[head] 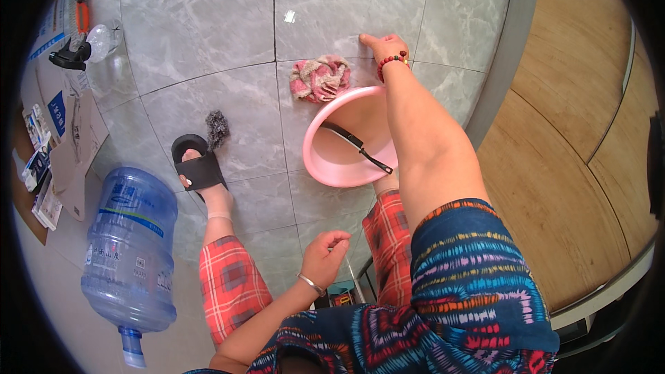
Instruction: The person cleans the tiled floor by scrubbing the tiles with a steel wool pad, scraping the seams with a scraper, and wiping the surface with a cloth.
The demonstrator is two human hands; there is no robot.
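Note:
My right hand (387, 49) reaches past a pink plastic basin (337, 176), low over the grey tiles, its thumb pointing left. Its other fingers are largely hidden, so anything under them cannot be seen. Left of it lies a crumpled pink-and-beige cloth (320, 79), against the basin's far rim. A long black-handled tool (358, 143) rests across the inside of the basin, where brownish, murky water appears to stand. My right forearm covers the basin's right side. Between my knees, my left hand (326, 257) hangs loosely curled with nothing in it, apart from the basin.
A dark scouring pad (217, 130) lies by my slippered left foot (197, 166). A large blue water bottle (132, 249) lies at left, below cardboard (78, 150) and a clear spray bottle (101, 44). Wooden cabinet panels (566, 166) border the right side.

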